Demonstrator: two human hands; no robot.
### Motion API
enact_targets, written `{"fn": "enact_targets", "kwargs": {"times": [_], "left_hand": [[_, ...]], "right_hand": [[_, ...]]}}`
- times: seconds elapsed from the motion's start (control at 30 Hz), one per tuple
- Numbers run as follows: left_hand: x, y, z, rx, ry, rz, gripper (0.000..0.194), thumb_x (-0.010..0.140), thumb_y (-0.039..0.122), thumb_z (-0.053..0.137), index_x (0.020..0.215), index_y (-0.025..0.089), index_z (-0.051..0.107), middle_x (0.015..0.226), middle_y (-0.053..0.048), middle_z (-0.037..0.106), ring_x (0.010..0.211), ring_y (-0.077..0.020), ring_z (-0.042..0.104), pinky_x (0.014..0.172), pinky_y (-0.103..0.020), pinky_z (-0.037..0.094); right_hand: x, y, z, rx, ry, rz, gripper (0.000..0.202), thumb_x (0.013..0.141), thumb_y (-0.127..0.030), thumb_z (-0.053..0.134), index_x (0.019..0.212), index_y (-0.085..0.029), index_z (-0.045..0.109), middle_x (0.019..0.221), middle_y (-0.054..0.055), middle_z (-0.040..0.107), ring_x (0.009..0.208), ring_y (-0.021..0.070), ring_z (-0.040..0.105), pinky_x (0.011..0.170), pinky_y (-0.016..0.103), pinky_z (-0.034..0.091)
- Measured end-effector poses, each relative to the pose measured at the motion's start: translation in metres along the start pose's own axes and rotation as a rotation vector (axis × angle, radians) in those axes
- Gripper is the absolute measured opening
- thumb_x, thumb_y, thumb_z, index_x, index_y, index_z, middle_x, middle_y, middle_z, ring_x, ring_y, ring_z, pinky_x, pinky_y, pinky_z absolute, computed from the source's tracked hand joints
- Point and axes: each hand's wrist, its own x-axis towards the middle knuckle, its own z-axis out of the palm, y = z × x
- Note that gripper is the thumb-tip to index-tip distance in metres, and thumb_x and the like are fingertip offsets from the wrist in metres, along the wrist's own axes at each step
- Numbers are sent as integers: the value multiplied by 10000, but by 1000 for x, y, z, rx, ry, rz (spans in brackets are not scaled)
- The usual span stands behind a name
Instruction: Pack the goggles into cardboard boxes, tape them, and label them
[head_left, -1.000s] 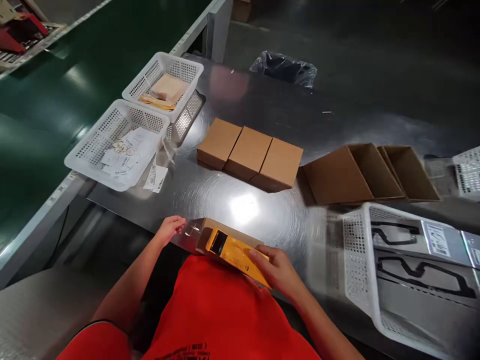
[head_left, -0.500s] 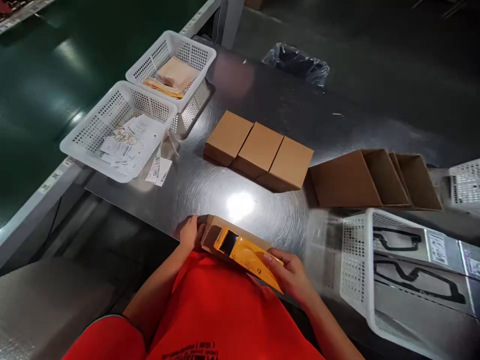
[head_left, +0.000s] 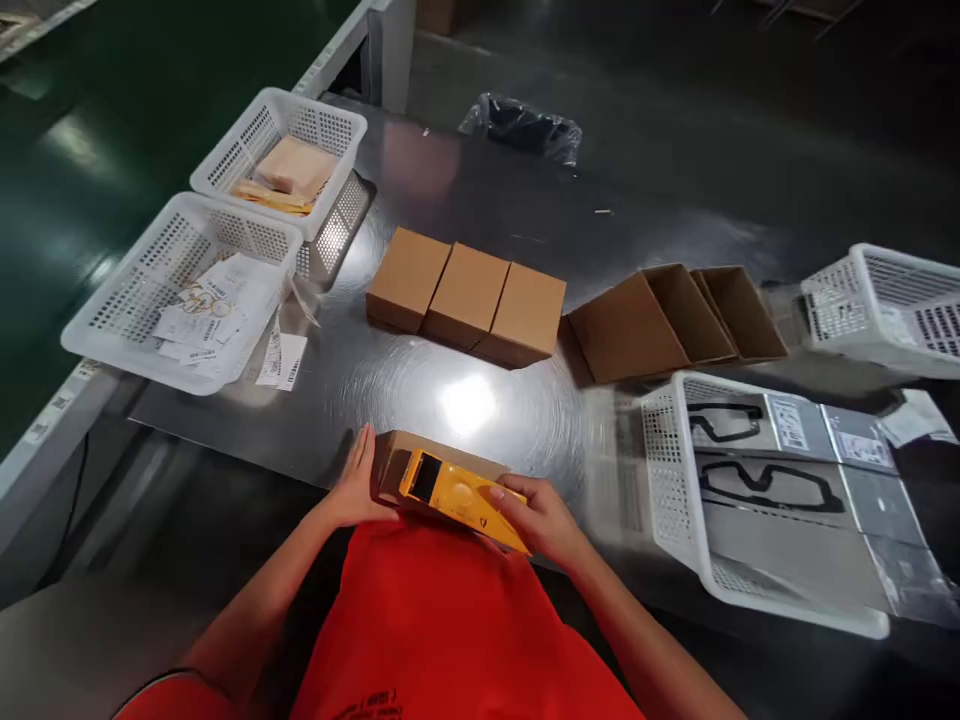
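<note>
At the table's near edge, against the red shirt, stands a brown cardboard box [head_left: 388, 468]. My left hand [head_left: 355, 490] holds its left end, fingers straight and together along the side, thumb along the near side. My right hand [head_left: 546, 517] grips the right end of a flat yellow pack [head_left: 463, 494], thumb on top. This pack has a dark window at its left end and a round bulge in the middle. It lies over the box, tilted down to the right; whether it rests on the box I cannot tell.
Three closed cardboard boxes [head_left: 466, 290] stand in a row ahead, with open cartons [head_left: 637, 325] to their right. White baskets hold paper labels [head_left: 214, 310], envelopes [head_left: 296, 168] and grey packs [head_left: 780, 490]. Another white basket [head_left: 832, 300] stands far right. A green conveyor [head_left: 150, 100] runs left.
The view has shifted, so the table things sit further left. My left hand's fingers have straightened along the box's end. My right hand still grips the yellow pack.
</note>
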Motion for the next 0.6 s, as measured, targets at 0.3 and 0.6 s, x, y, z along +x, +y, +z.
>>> {"fn": "enact_targets", "kwargs": {"times": [0.3, 0.6], "left_hand": [[39, 57, -48, 387, -111, 388, 985, 586, 554, 726, 1398, 139, 353, 1332, -187, 505, 1271, -375, 456, 1109, -514, 315], [32, 58, -50, 687, -104, 320, 989, 575, 526, 712, 1373, 47, 377, 1311, -246, 536, 1260, -425, 471, 1121, -597, 273]], "right_hand": [[-8, -9, -34, -91, -131, 85, 450, 794, -595, 538, 644, -171, 553, 536, -36, 424, 500, 92, 362, 446, 227, 221], [-50, 115, -117, -430, 18, 201, 395, 836, -469, 537, 566, -188, 598, 528, 28, 530, 528, 143, 461, 525, 280, 299]]}}
